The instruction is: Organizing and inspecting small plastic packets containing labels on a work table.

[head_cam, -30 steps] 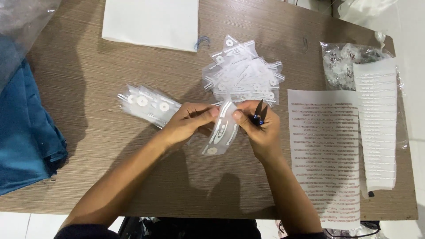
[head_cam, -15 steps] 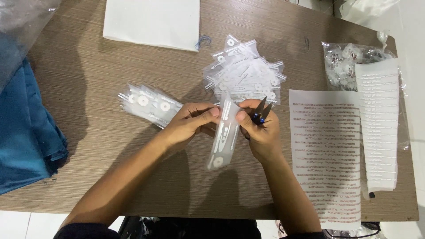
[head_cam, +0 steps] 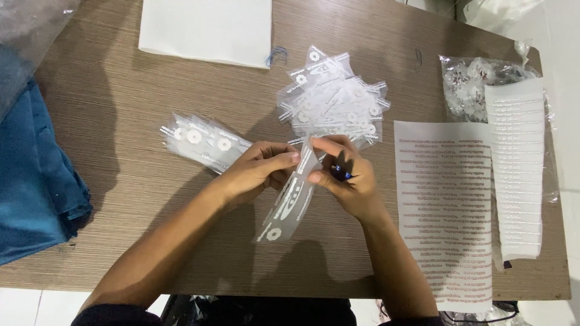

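My left hand [head_cam: 260, 171] and my right hand [head_cam: 345, 178] meet over the middle of the wooden table [head_cam: 121, 121]. Between them they pinch the top end of a long clear plastic pouch [head_cam: 290, 202] with white print, which hangs down towards me. A small dark blue object [head_cam: 340, 173] is tucked in my right palm. A fan of the same pouches [head_cam: 329, 99] lies just beyond my hands. Another small stack of pouches [head_cam: 202, 142] lies to the left of my left hand.
Printed sticker sheets [head_cam: 444, 205] and a narrower sheet [head_cam: 516, 169] lie at the right. A clear bag of small parts [head_cam: 474, 75] sits at the far right. White paper [head_cam: 205, 27] lies at the back, blue cloth [head_cam: 33, 181] at the left edge.
The pouch has straightened from a curl and now hangs lower and flatter. Both hands stay in nearly the same spot, fingers shifted at its top end.
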